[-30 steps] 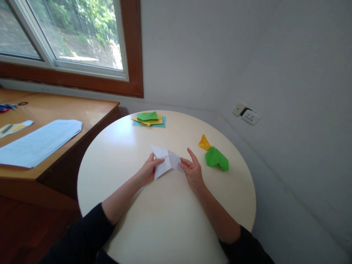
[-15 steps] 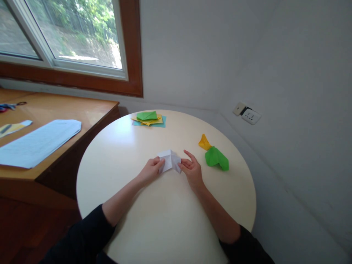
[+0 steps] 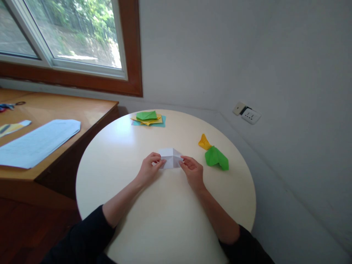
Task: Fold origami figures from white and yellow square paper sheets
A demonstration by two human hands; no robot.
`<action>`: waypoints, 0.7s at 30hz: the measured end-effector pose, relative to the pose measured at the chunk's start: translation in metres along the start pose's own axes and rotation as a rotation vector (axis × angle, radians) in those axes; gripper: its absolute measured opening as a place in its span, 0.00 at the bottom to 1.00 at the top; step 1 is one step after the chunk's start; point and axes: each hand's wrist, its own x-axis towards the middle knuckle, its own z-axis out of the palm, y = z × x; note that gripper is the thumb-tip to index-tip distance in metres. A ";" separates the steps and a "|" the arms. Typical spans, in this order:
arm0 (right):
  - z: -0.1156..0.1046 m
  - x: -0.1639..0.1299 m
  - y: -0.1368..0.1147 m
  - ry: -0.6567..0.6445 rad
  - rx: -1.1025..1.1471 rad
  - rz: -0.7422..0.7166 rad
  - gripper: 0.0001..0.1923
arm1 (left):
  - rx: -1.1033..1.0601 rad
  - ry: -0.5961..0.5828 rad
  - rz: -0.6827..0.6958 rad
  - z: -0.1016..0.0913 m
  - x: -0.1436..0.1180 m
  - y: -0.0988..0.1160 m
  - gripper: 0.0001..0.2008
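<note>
A folded white paper (image 3: 171, 158) lies on the round cream table (image 3: 165, 220), near its middle. My left hand (image 3: 148, 169) pinches the paper's left side with fingers and thumb. My right hand (image 3: 192, 170) pinches its right side. The paper shows a central crease and a peaked top edge. Both forearms rest on the table, with dark sleeves at the near edge.
A folded green paper shape (image 3: 216, 158) and a yellow one (image 3: 204, 142) lie right of my hands. A stack of green, yellow and blue sheets (image 3: 149, 118) sits at the table's far side. A wooden desk (image 3: 55, 110) with white papers (image 3: 38, 141) stands left. Wall sockets (image 3: 247, 114) at right.
The white paper has been folded in from a wide spread shape to a smaller compact one. Both hands have drawn closer together on it.
</note>
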 end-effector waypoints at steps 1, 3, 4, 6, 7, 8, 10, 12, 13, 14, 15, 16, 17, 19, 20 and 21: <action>0.000 0.000 0.000 0.009 -0.026 -0.024 0.11 | 0.014 0.018 0.020 -0.001 0.000 0.001 0.09; -0.001 0.000 -0.001 0.014 -0.072 -0.065 0.10 | 0.042 0.044 0.056 -0.002 0.000 0.003 0.08; -0.001 0.000 -0.001 0.010 -0.095 -0.083 0.10 | 0.057 0.052 0.070 -0.002 0.000 0.004 0.08; 0.000 -0.002 -0.001 -0.009 -0.143 -0.118 0.09 | 0.083 0.056 0.081 -0.002 -0.001 0.005 0.06; 0.000 -0.002 -0.001 -0.022 -0.166 -0.133 0.09 | 0.093 0.055 0.077 -0.002 -0.001 0.005 0.05; 0.000 -0.003 -0.001 -0.034 -0.188 -0.144 0.08 | 0.099 0.055 0.066 -0.001 -0.002 0.005 0.05; 0.001 -0.004 -0.002 -0.053 -0.217 -0.155 0.09 | 0.095 0.050 0.036 0.000 -0.003 0.003 0.05; 0.001 -0.005 -0.002 -0.068 -0.233 -0.156 0.09 | 0.082 0.036 0.014 0.002 -0.003 0.000 0.06; 0.001 -0.005 -0.002 -0.072 -0.238 -0.157 0.10 | 0.074 0.026 0.009 0.003 -0.003 -0.001 0.06; 0.001 -0.005 -0.002 -0.075 -0.243 -0.158 0.10 | 0.066 0.017 0.006 0.003 -0.004 -0.002 0.07; 0.001 -0.005 -0.002 -0.077 -0.248 -0.161 0.10 | 0.061 0.011 0.005 0.004 -0.004 -0.003 0.07; 0.001 -0.005 -0.002 -0.077 -0.254 -0.164 0.10 | 0.059 0.008 0.003 0.004 -0.004 -0.003 0.07; 0.001 -0.005 -0.002 -0.075 -0.260 -0.169 0.09 | 0.058 0.007 0.001 0.004 -0.003 -0.003 0.07; 0.000 -0.005 -0.003 -0.067 -0.274 -0.182 0.09 | 0.055 0.014 -0.001 0.004 -0.003 -0.002 0.06; 0.000 -0.005 -0.003 -0.062 -0.284 -0.190 0.08 | 0.049 0.023 0.003 0.004 -0.003 -0.002 0.05; 0.000 -0.005 -0.003 -0.057 -0.293 -0.198 0.08 | 0.035 0.036 0.010 0.004 -0.003 -0.001 0.04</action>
